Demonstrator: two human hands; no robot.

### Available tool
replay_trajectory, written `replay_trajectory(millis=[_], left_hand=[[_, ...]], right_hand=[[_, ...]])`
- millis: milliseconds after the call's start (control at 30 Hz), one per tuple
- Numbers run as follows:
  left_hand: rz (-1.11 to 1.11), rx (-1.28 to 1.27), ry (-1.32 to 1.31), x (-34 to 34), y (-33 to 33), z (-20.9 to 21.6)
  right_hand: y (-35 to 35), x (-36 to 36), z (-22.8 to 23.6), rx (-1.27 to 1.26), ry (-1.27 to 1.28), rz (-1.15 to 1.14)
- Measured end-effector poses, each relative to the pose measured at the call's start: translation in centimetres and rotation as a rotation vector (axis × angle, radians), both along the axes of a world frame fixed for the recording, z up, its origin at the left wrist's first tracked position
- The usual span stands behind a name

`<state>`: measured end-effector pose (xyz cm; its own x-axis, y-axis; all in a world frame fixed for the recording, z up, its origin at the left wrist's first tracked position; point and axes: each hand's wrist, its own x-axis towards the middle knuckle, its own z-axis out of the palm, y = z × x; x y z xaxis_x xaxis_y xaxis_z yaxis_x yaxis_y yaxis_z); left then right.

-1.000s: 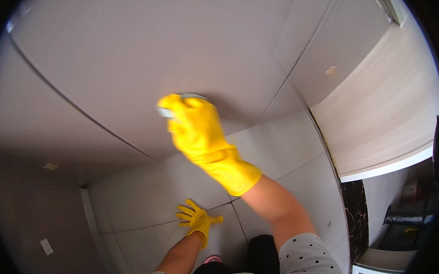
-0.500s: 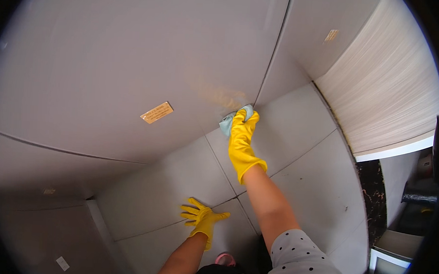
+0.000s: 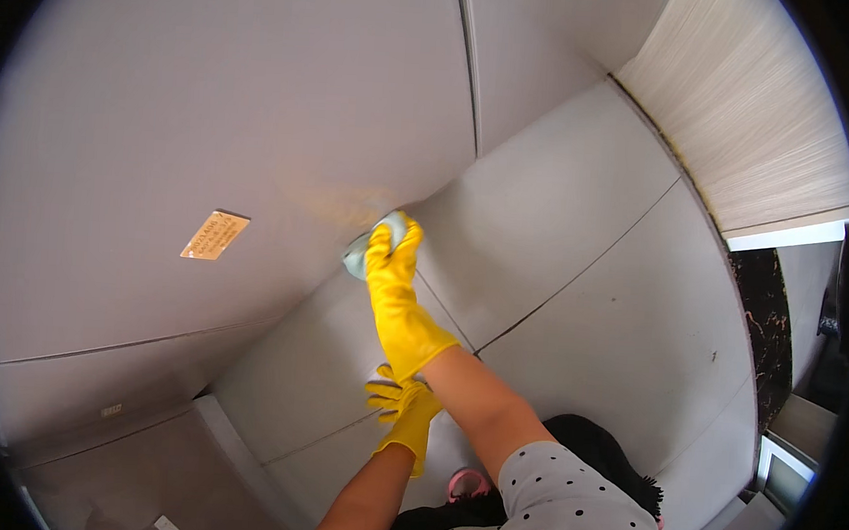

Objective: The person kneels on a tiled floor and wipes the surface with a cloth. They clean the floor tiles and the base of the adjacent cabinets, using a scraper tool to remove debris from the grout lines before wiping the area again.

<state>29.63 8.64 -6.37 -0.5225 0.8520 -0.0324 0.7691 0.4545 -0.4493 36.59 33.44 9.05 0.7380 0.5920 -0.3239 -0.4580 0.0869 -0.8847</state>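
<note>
While right hand (image 3: 393,242) clenches cloth (image 3: 354,258) at panel's (image 3: 309,86) foot, left hand (image 3: 406,404), empty, fingers spread, rests on floor (image 3: 633,314) at six o'clock from cloth; label (image 3: 216,235) at nine.

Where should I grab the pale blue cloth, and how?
Probably by its bunched folds, from the person's side: the cloth is crumpled where the grey panel meets the floor, so the panel blocks the far side. The right hand holds it from there.
</note>
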Motion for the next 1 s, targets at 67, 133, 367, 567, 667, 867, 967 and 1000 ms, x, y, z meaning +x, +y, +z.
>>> replay_trajectory(millis=[67, 133, 367, 567, 667, 867, 967, 1000], left_hand=[[0.076, -0.118, -0.106, -0.9, 0.4, 0.3], [0.256, -0.445, -0.36, 0.5, 1.7, 4.0], [0.293, -0.581, -0.512, 3.0, 3.5, 9.9], [0.264, -0.507, -0.418, 0.4, 2.7, 7.3], [0.256, -0.538, -0.443, 2.0, 2.9, 7.6], [0.253, -0.558, -0.46, 2.3, 3.4, 8.4], [0.27, -0.526, -0.445, 1.5, 3.6, 7.9], [0.266, -0.515, -0.437, 1.5, 3.0, 7.4]], right_hand=[[-0.1, 0.1, -0.7, -0.043, 0.113, -0.013], [-0.1, 3.3, -1.0, -0.023, 0.238, -0.082], [0.2, 6.7, 2.4, 0.099, 0.344, -0.189], [-1.2, 2.0, 5.0, -0.019, 0.012, 0.109], [-1.2, 4.2, 7.0, 0.009, -0.056, 0.088], [-1.0, 6.9, 2.8, 0.073, 0.274, 0.004], [0.2, 4.3, 12.2, 0.195, 0.072, -0.077], [0.1, 4.2, 14.8, 0.21, -0.144, 0.015]])
